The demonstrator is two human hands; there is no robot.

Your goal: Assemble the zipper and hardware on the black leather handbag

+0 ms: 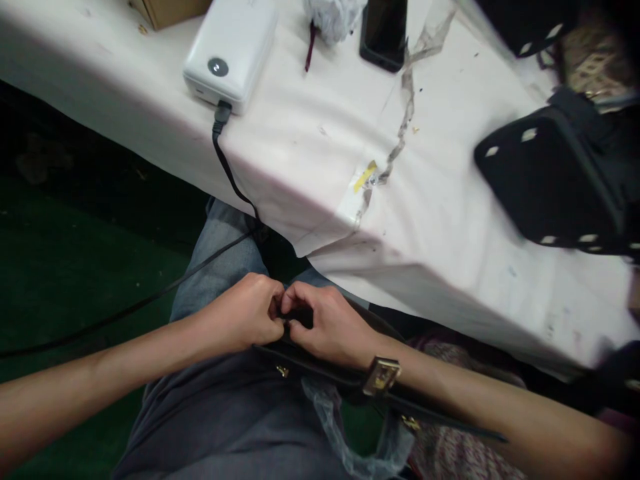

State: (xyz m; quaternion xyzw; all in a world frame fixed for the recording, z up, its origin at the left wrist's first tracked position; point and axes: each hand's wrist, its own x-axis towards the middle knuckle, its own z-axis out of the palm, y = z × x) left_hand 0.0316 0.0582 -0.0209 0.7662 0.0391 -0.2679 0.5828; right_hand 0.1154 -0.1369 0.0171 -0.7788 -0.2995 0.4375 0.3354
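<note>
A black handbag [340, 375] lies across my lap, with a gold clasp [383, 377] and a handle wrapped in clear plastic [345, 440]. My left hand [257, 310] is closed at the bag's far left end, its fingers curled inward. Facing it, my right hand [327, 323] bends thumb and forefinger around the same part of the bag, leaving a dark gap between them. The fingertips of both hands nearly meet. Exactly which piece of the bag they pinch is hidden by the fingers.
On the white-covered table [325, 133] lie a white power bank [233, 50] with a black cable [230, 167], a phone [384, 30] and crumpled plastic [337, 17]. Black bag pieces [545, 180] with white patches lie at the right. A cardboard box [170, 10] stands at the top.
</note>
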